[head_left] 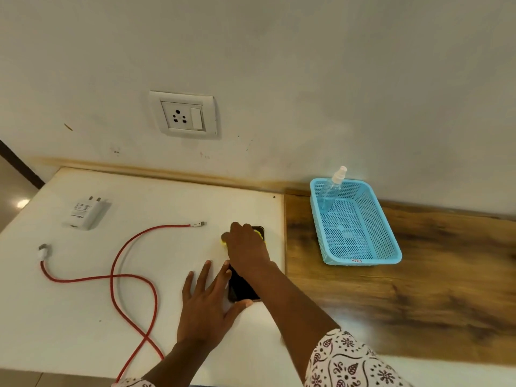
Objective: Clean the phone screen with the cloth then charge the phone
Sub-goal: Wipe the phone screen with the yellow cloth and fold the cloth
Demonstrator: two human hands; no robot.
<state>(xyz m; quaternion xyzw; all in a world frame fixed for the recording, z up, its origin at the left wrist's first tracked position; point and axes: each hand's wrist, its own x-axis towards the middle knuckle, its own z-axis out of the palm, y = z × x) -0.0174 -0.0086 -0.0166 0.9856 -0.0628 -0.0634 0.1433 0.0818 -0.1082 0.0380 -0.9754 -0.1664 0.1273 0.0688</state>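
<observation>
A black phone (242, 286) lies flat on the white board (83, 317), screen up. My right hand (247, 247) presses a yellow cloth (224, 240) onto the phone's far end; only small bits of the cloth show. My left hand (208, 300) lies with fingers spread along the phone's left edge, its thumb at the near corner, holding it steady. A red charging cable (131, 275) curls over the board to the left. A white charger adapter (85, 212) lies at the far left. A wall socket (184, 115) with a switch sits above the board.
A blue plastic basket (391, 247) holding a clear spray bottle (333, 185) stands on the wooden counter (418, 303) to the right. The wall runs along the back. The board's left edge drops off to the floor.
</observation>
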